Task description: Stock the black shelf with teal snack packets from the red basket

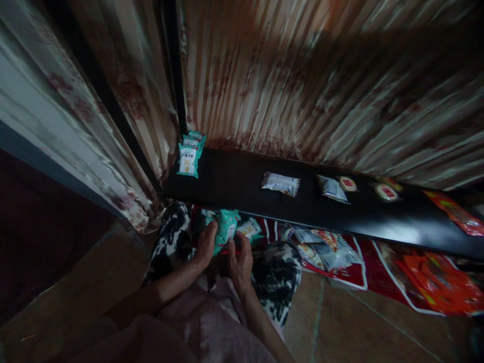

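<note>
My left hand (206, 244) and my right hand (239, 262) are both closed around a teal snack packet (226, 226), held low between my knees in black-and-white patterned trousers (278, 275). More small packets (249, 228) lie just beyond my hands on a red bag (351, 272). A stack of matching teal packets (189, 157) sits at the left end of a long black shelf (234, 181).
Along the shelf lie a white packet (280, 183), a clear packet (331, 188), two round red-labelled snacks (384, 192) and an orange packet (456, 214). Below it are loose packets (321, 247) and orange bags (438, 285). Striped curtains (302, 80) hang behind.
</note>
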### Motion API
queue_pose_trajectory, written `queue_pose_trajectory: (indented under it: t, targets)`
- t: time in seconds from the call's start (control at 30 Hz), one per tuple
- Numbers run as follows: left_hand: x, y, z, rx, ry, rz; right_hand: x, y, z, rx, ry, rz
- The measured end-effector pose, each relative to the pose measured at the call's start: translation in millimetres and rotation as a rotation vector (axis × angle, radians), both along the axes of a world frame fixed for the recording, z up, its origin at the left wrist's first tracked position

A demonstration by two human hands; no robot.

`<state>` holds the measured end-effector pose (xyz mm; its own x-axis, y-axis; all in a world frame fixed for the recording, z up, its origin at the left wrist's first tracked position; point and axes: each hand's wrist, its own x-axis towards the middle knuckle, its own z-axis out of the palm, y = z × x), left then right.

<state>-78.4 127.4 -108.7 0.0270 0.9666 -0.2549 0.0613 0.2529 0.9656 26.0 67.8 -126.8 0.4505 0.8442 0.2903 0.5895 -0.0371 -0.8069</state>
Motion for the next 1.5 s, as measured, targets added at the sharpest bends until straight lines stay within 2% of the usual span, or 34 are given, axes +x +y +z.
queue_pose_trajectory:
  t: [0.17, 0.4, 0.53, 0.7, 0.9, 1.0, 1.17, 1.27, 1.37, 1.5]
  targets:
    - [-1.4, 0.3, 5.7, 0.011, -0.096, -0.033, -0.7, -1.5, 1.8, -0.039, 0.087, 0.024]
    - [-0.8, -9.5, 8.9, 0.191, -0.045, -0.046, -4.8, -2.1, 8.0, -0.213, 0.292, -0.008]
    - [-0.2, -13.6, 17.1, 0.253, -0.019, -0.09, -5.3, 1.7, 21.1, -0.279, 0.433, -0.041]
    - [-0.8, -15.1, 20.6, 0.282, -0.01, -0.109, -4.1, 5.1, 37.1, -0.272, 0.589, -0.008]
    - [-2.1, -10.5, 6.9, 0.121, 0.055, -0.049, 1.7, 9.5, 29.3, -0.226, 0.741, -0.027]
    - [-3.2, -3.8, 2.5, 0.023, 0.025, -0.022, 6.0, 10.1, 28.0, -0.232, 0.731, -0.011]
    - [-7.6, 6.4, 7.7, -0.144, -0.101, -0.135, 6.1, 10.4, 29.0, -0.255, 0.714, 0.009]
    - [-8.8, 7.2, 11.3, -0.234, -0.148, -0.141, 2.6, 11.8, 26.2, -0.267, 0.779, 0.029]
    - [-8.3, 6.2, 9.9, -0.259, -0.126, -0.089, 1.6, 11.7, 24.7, -0.306, 0.807, 0.072]
    - [-7.6, 6.3, 4.1, -0.213, -0.077, -0.021, 3.3, 9.0, 26.6, -0.342, 0.796, 0.122]
